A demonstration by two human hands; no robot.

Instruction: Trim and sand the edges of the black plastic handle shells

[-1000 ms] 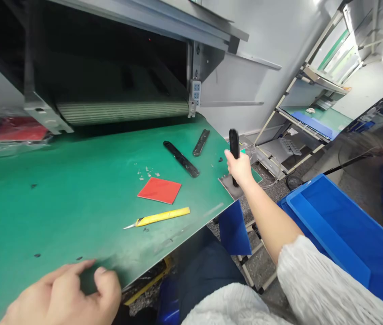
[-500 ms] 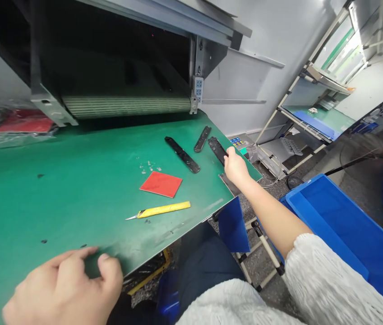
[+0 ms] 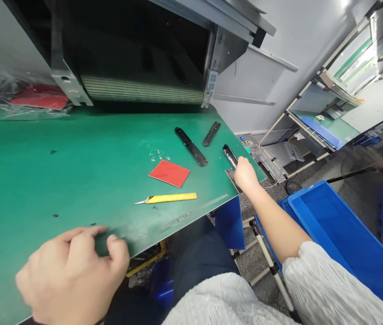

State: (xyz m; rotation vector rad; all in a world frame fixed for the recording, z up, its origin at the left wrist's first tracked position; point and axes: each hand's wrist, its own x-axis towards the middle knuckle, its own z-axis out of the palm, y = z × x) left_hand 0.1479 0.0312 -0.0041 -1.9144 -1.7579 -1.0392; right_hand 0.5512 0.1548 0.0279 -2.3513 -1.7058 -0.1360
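black strip [image 3: 230, 156] lies on the green surface [image 3: 76, 158], its end pinched in the right hand [image 3: 245, 175] (fingers closed, lightly it seems); the left hand [image 3: 72, 266] curls loosely, empty, at the edge.

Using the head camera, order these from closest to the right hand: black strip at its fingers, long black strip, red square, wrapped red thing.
1. Black strip, beside the right hand
2. Long black strip, to its left
3. Red square, farther left
4. Wrapped red thing, far left
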